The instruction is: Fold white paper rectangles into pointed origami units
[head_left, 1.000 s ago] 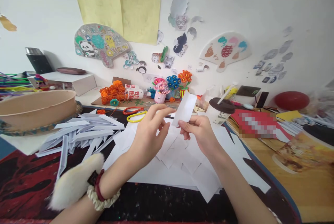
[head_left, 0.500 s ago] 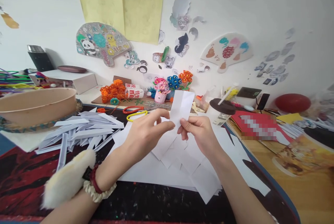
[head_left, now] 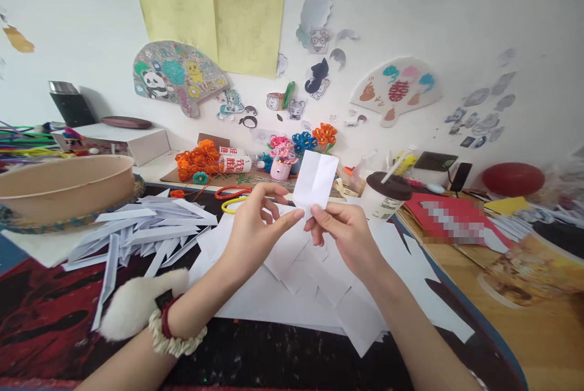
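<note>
My right hand [head_left: 344, 230] pinches the lower edge of a small white paper piece [head_left: 316, 179], which stands upright with a crease running down it. Just to its left is my left hand [head_left: 262, 230], fingers curved and apart, thumb tip near the paper's lower left corner. Nothing shows between the left thumb and fingers. Beneath both hands lie loose white paper sheets [head_left: 365, 324], overlapping one another. A heap of folded white paper strips [head_left: 150, 227] sits to the left. On my left wrist are a cream scrunchie [head_left: 176, 339] and a fluffy white ornament [head_left: 137, 306].
A beige basin [head_left: 68, 184] stands at the far left. Yellow-handled scissors [head_left: 232, 204] lie behind my left hand. A lidded cup with a straw [head_left: 387, 196] is at the right, near a red packet [head_left: 440, 214] and a patterned cup [head_left: 533, 272]. Orange flowers [head_left: 198, 160] line the back.
My left hand has turned and its fingers have opened away from the paper. The paper has tilted slightly and shifted a little left, still in my right hand. The fluffy ornament has swung right.
</note>
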A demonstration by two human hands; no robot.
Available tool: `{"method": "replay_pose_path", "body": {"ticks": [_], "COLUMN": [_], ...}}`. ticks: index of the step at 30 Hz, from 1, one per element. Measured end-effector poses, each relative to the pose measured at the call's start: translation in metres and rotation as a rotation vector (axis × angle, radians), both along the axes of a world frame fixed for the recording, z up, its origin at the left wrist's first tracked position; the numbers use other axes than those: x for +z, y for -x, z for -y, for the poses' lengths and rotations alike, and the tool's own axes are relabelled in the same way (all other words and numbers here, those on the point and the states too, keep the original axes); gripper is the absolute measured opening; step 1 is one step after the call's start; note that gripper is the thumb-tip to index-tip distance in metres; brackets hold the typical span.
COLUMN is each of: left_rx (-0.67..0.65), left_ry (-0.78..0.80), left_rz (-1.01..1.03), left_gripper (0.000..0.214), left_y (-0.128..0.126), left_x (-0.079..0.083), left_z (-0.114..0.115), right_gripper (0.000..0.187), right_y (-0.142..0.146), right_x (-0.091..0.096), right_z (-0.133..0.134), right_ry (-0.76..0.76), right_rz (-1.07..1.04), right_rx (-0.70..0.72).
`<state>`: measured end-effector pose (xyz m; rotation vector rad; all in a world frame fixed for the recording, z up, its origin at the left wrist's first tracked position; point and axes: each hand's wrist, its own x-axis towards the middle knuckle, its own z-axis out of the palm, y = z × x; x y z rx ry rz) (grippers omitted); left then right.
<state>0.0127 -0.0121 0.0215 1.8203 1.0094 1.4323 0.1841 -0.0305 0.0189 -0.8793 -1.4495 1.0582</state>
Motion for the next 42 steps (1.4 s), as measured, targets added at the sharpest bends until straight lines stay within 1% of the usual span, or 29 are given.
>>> {"method": "replay_pose_path", "body": {"ticks": [2, 4, 7, 10, 16, 24, 31, 35, 39, 42], "left_rx": [-0.073, -0.117, -0.122, -0.110, -0.130, -0.169, -0.208, -0.246, -0.200, -0.172], "left_ry": [0.100, 0.133, 0.135, 0.158, 0.199, 0.230, 0.272, 0.268, 0.215, 0.164], "left_rz": [0.019, 0.034, 0.077, 0.120, 0.201, 0.235, 0.244, 0.215, 0.216, 0.193], "left_gripper": [0.022, 0.019, 0.019, 0.018, 0.014, 0.015, 0.018, 0.016, 0.017, 0.020], "left_y": [-0.0019, -0.0037, -0.0053, -0.0058, -0.0072, -0.0086, -0.0074, -0.0064, -0.0059, -0.0052], "left_x": [-0.0003, 0.0002, 0.0006, 0.0000, -0.0006, 0.0006, 0.0004, 0.0031, 0.0046, 0.0024], "left_z": [0.0004, 0.0016, 0.0034, 0.0042, 0.0061, 0.0077, 0.0072, 0.0060, 0.0047, 0.0041], "right_gripper": [0.034, 0.034, 0.033, 0.033, 0.029, 0.022, 0.022, 0.021, 0.020, 0.018], "right_y": [0.0003, 0.0008, 0.0020, 0.0034, 0.0051, 0.0052, 0.0057, 0.0045, 0.0036, 0.0040], "right_x": [-0.0003, -0.0006, -0.0008, -0.0002, 0.0022, 0.0014, 0.0033, 0.0015, -0.0004, -0.0006], "right_z": [-0.0001, -0.0003, -0.0002, 0.0005, 0.0021, 0.0024, 0.0033, 0.0016, 0.0006, 0.0010], "right_ry": [-0.009, -0.017, -0.039, -0.057, -0.051, -0.012, -0.006, 0.006, 0.022, 0.013], "right_rz": [0.011, 0.025, 0.060, 0.108, 0.153, 0.124, 0.115, 0.081, 0.076, 0.078], "right_rx": [-0.008, -0.006, -0.012, -0.057, -0.087, -0.068, -0.048, -0.045, -0.039, -0.026]}}
